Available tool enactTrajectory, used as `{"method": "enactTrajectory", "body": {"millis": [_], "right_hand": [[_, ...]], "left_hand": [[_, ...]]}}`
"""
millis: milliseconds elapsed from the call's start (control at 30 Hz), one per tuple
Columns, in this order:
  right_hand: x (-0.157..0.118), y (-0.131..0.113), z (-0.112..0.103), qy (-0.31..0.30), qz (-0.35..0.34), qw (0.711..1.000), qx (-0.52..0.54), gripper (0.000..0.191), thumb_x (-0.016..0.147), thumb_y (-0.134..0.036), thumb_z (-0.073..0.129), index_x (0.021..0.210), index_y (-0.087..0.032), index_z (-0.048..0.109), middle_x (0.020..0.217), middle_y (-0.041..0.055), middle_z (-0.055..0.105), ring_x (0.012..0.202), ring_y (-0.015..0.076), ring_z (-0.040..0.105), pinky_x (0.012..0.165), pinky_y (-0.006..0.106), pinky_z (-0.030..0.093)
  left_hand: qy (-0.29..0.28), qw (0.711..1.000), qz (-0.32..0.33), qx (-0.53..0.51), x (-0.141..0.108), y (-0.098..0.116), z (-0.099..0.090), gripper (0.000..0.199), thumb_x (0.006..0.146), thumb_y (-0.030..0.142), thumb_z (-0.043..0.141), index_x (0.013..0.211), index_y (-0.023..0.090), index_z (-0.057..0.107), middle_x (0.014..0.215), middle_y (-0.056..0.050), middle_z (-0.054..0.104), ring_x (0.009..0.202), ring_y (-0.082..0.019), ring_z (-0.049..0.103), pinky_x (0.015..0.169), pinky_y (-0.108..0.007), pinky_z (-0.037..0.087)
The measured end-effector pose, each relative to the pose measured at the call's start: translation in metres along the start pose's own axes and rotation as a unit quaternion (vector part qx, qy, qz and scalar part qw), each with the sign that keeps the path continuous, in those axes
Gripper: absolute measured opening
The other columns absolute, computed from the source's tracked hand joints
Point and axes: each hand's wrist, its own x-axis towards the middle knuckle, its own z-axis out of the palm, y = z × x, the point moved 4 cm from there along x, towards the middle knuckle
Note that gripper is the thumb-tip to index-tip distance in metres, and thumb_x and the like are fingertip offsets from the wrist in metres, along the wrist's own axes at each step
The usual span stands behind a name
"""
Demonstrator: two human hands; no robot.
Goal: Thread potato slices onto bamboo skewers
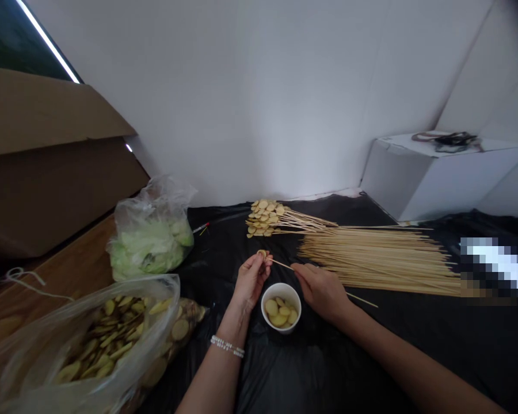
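My left hand [252, 276] is closed on a pale yellow potato slice [262, 253], pinched at the fingertips. In my right hand [322, 288] is a thin wooden skewer [281, 264]; its tip meets the slice, and its other end sticks out past the wrist. Whether the tip has gone through cannot be seen. Between my forearms stands a white cup [281, 330] with several potato slices [280, 313] in it. Beyond my hands lies a pile of skewered slices [264, 217], sticks pointing right. A wide spread of bare skewers [380, 259] lies beside it.
Clear bags of slices [112, 333] stand at the front left, with a bag of pale green vegetable [153, 241] behind. Black plastic sheeting [319, 368] covers the surface. A cardboard box [56, 172] is at left, a white box [418, 178] at right, against the wall.
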Motion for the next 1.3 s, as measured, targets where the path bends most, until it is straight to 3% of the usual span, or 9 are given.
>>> {"method": "enactTrajectory", "body": {"millis": [200, 500, 833, 1300], "right_hand": [[0.002, 0.004, 0.005, -0.008, 0.013, 1.000, 0.007, 0.025, 0.096, -0.022, 0.034, 0.093, -0.019, 0.058, 0.082, 0.0023, 0.066, 0.075, 0.0144, 0.061, 0.062, 0.024, 0.033], [0.002, 0.002, 0.007, -0.033, 0.007, 0.999, -0.002, 0.022, 0.095, -0.019, 0.034, 0.088, -0.018, 0.055, 0.080, 0.0024, 0.064, 0.072, 0.0142, 0.059, 0.060, 0.025, 0.029], [0.002, 0.002, 0.000, -0.033, 0.028, 0.999, -0.018, 0.023, 0.096, -0.021, 0.034, 0.094, -0.019, 0.056, 0.085, 0.0031, 0.066, 0.076, 0.0159, 0.060, 0.059, 0.027, 0.028], [0.004, 0.004, 0.002, -0.041, 0.025, 0.999, 0.019, 0.021, 0.095, -0.020, 0.035, 0.092, -0.018, 0.055, 0.083, 0.0037, 0.065, 0.077, 0.0152, 0.060, 0.062, 0.025, 0.030]], "left_hand": [[-0.007, 1.000, -0.004, -0.004, 0.002, -0.002, 0.001, 0.022, 0.072, 0.025, 0.074, 0.087, 0.009, 0.070, 0.077, -0.007, 0.071, 0.062, -0.007, 0.063, 0.058, -0.015, 0.052], [0.003, 1.000, -0.001, 0.008, 0.006, -0.007, 0.000, 0.021, 0.070, 0.024, 0.075, 0.083, 0.009, 0.070, 0.073, -0.007, 0.071, 0.059, -0.007, 0.063, 0.056, -0.014, 0.051], [-0.022, 1.000, -0.005, 0.002, 0.004, -0.008, 0.006, 0.018, 0.074, 0.023, 0.072, 0.084, 0.009, 0.070, 0.077, -0.008, 0.072, 0.062, -0.008, 0.065, 0.056, -0.014, 0.052], [-0.015, 1.000, -0.015, 0.004, 0.002, -0.010, 0.009, 0.017, 0.073, 0.023, 0.072, 0.082, 0.009, 0.070, 0.075, -0.008, 0.072, 0.061, -0.008, 0.065, 0.056, -0.014, 0.052]]}}
